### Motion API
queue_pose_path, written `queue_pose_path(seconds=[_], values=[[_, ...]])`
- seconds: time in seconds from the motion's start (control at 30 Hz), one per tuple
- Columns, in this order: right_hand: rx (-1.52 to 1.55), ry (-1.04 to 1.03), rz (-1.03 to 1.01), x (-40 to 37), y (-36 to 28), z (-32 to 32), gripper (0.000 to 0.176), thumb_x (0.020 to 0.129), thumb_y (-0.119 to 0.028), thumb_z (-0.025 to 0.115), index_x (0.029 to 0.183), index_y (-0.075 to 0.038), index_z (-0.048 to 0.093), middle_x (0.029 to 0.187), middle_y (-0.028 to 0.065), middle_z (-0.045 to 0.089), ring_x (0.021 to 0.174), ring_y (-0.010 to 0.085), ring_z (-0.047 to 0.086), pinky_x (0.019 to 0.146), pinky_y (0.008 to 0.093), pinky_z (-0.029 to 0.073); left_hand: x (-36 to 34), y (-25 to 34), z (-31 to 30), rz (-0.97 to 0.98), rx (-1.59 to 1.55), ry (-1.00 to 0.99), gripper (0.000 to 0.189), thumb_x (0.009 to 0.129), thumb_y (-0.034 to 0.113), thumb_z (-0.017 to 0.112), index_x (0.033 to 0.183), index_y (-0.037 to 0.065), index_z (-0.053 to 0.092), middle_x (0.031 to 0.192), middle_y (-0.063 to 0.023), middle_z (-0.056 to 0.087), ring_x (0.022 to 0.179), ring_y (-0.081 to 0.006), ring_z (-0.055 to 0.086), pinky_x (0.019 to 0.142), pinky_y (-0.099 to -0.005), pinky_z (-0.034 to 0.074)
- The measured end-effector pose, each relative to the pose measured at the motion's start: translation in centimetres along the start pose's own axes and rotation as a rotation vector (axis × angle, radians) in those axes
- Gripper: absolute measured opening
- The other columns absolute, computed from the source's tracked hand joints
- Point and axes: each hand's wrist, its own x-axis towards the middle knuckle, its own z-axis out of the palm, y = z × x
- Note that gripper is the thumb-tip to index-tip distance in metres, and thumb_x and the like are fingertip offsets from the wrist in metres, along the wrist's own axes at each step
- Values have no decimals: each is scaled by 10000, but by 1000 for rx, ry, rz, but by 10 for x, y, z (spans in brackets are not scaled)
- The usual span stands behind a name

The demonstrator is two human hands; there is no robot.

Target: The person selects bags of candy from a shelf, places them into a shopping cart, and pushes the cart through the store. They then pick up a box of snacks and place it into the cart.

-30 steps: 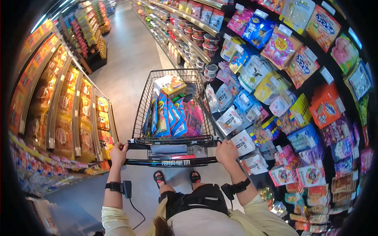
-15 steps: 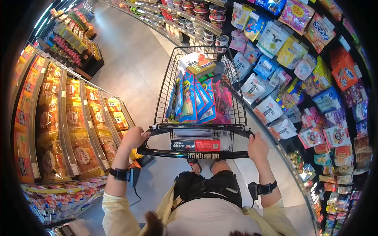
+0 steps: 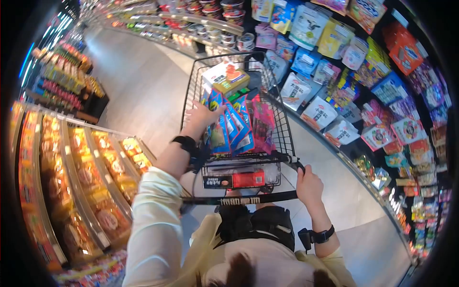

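My left hand reaches over the left side of the black wire shopping cart, fingers spread, at the blue snack packets. Whether it touches them is unclear. My right hand is wrapped round the right end of the cart handle. Beyond the blue packets sits a yellow and white box, and pink packets lie to their right. Under the basket's near edge a black and red package shows behind the handle bar.
Shelves of orange-lit packaged food stand close on the left. Hanging snack bags line the right side. Tubs fill shelves ahead, and the grey floor aisle runs to the upper left.
My left hand has left the handle and moved forward over the packets in the cart. My right hand stays on the handle. The view has shifted, with the cart slightly turned.
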Motion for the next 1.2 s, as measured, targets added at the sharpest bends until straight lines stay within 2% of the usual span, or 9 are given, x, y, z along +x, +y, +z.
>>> queue_pose_path(seconds=[0.1,0.23,0.33,0.5,0.77,0.93,1.03,1.13,1.2], values=[[38,25,22,9,3,-3,260,921,-299,428,920,-44,482,662,204,614,639,398,614,579,482,478,-3,42,31,-20,14,0,1301,596,800,552,1414,-29,-28,1418,-376,31,1328,-517,14,997,-678,56],[108,42,50,11,-1,-8,255,914,-306,453,900,-58,510,659,186,614,645,383,613,587,477,474,10,61,57,-68,201,17,1336,559,799,585,1416,-23,-27,1430,-358,28,1335,-504,3,992,-685,53],[179,40,121,10,-4,-7,257,910,-317,464,909,-69,532,665,170,618,663,371,615,611,471,472,31,58,64,-40,231,-73,1331,552,782,597,1418,-27,-10,1399,-405,33,1296,-547,125,968,-709,83],[223,26,209,-1,-14,-6,262,909,-323,467,929,-72,539,667,168,619,682,371,614,629,463,470,84,37,67,81,304,-322,1015,655,602,609,1421,78,197,1432,-169,265,1306,-391,270,1009,-623,160],[238,43,255,-25,-35,3,267,910,-326,467,927,-69,538,684,180,623,681,381,613,621,479,468,45,1,13,289,345,-7,896,632,602,671,1381,247,331,1379,-273,191,1278,-442,198,937,-590,304],[262,12,290,-43,-50,9,264,913,-319,459,936,-66,527,710,181,629,698,388,616,618,482,470,61,-13,10,142,288,-35,795,657,527,690,1320,179,422,1327,-239,343,1213,-410,349,931,-473,387],[272,-14,317,-46,-58,6,260,914,-314,454,946,-65,522,720,183,630,704,388,617,618,482,471,79,-25,4,116,78,-477,574,652,485,703,1051,76,653,1025,-127,651,954,-250,622,822,-330,488],[296,4,328,-63,-49,14,258,915,-310,451,951,-64,518,725,187,629,707,385,618,620,484,469,141,-63,74,98,-16,-570,562,643,487,702,1018,70,668,973,-125,666,923,-242,638,791,-332,506],[300,14,337,-71,-51,18,259,915,-310,450,951,-63,518,727,189,628,707,384,618,620,484,468,137,-59,80,123,130,-604,412,733,293,677,1016,3,598,945,-139,644,774,-286,639,638,-437,514]])
